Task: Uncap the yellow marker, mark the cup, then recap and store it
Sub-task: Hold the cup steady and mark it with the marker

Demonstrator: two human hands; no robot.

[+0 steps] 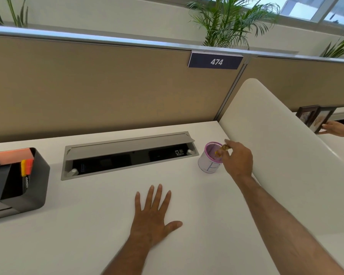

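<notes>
A white cup with a pink mesh rim stands on the white desk at the right, a blue mark on its side. My right hand hovers at the cup's right rim. Its fingertips pinch the yellow marker, which is blurred and points down into the cup's mouth. I cannot see whether the cap is on. My left hand lies flat on the desk with fingers spread, holding nothing.
A black organiser at the left edge holds sticky notes and orange and yellow markers. An open cable tray is set into the desk behind. A white curved divider rises right of the cup. Another person's hand holds picture frames beyond it.
</notes>
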